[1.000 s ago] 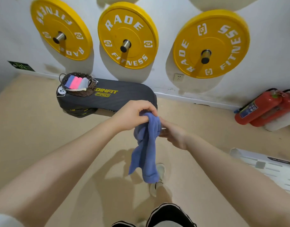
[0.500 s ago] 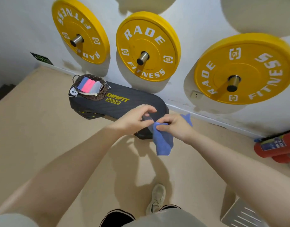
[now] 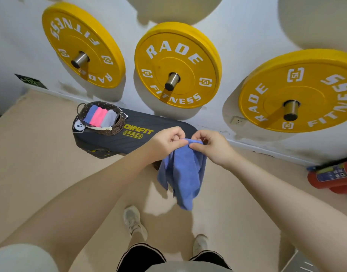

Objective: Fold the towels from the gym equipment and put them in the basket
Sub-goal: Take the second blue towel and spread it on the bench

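Note:
A blue towel (image 3: 183, 173) hangs in the air in front of me, bunched at its top edge. My left hand (image 3: 166, 141) and my right hand (image 3: 209, 146) pinch that top edge close together, knuckles almost touching. The cloth droops unevenly down to a point above the floor. Farther left, a dark wicker basket (image 3: 117, 128) stands on the end of a black padded bench (image 3: 149, 140). Inside it lie folded towels (image 3: 101, 116) in blue, pink and grey, side by side.
Three yellow weight plates (image 3: 177, 65) hang on pegs on the white wall behind the bench. Red fire extinguishers (image 3: 333, 174) lie on the floor at the right. A white game controller (image 3: 79, 126) sits beside the basket. My feet stand on the tan floor (image 3: 41, 163).
The view has tilted and moved closer to the bench. Both hands now hold the towel's top edge together, and the towel has dropped open to hang longer than half a second ago.

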Motion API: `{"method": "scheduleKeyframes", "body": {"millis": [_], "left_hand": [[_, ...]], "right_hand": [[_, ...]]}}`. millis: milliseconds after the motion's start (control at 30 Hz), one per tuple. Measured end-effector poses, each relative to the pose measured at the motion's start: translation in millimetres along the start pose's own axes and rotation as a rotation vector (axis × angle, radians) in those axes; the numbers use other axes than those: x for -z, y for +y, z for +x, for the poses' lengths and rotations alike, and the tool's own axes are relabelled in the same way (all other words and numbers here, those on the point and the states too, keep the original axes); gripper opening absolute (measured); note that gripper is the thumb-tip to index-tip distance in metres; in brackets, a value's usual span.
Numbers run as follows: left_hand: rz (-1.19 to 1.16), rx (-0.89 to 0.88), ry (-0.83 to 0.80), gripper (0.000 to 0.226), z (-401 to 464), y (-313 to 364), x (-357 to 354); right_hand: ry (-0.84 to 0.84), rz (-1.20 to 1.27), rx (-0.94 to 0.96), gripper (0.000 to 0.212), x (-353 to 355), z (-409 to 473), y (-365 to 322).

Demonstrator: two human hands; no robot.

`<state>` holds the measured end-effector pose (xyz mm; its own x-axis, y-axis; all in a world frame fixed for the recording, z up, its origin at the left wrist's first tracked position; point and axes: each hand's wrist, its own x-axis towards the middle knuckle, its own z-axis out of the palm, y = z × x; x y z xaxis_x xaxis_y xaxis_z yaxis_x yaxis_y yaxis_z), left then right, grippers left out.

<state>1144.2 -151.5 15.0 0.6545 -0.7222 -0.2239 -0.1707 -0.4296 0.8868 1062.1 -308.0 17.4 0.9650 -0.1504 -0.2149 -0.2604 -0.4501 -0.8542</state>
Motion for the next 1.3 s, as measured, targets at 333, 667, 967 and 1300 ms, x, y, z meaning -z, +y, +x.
{"method": "scheduleKeyframes", "body": {"millis": [333, 667, 967, 1300], "left_hand": [[0.199, 0.017, -0.075, 0.026, 63.5, -63.1, 157.3], [0.412, 0.207, -0.391, 0.016, 112.4, -127.8, 210.3], [0.608, 0.255, -0.296, 0.028, 196.5, -193.3, 230.8], [0.492, 0.225, 0.232, 0.023, 297.3, -253.4, 227.6]], "right_hand": [[-0.065, 0.073, -0.242, 0.019, -45.0, 101.8, -26.3], [-0.278, -0.309, -0.466, 0.018, -91.5, 164.0, 7.5], [-0.118, -0.425, -0.562, 0.003, -67.4, 252.6, 56.8], [0.313, -0.398, -0.546, 0.018, -49.6, 355.5, 128.5]]}}
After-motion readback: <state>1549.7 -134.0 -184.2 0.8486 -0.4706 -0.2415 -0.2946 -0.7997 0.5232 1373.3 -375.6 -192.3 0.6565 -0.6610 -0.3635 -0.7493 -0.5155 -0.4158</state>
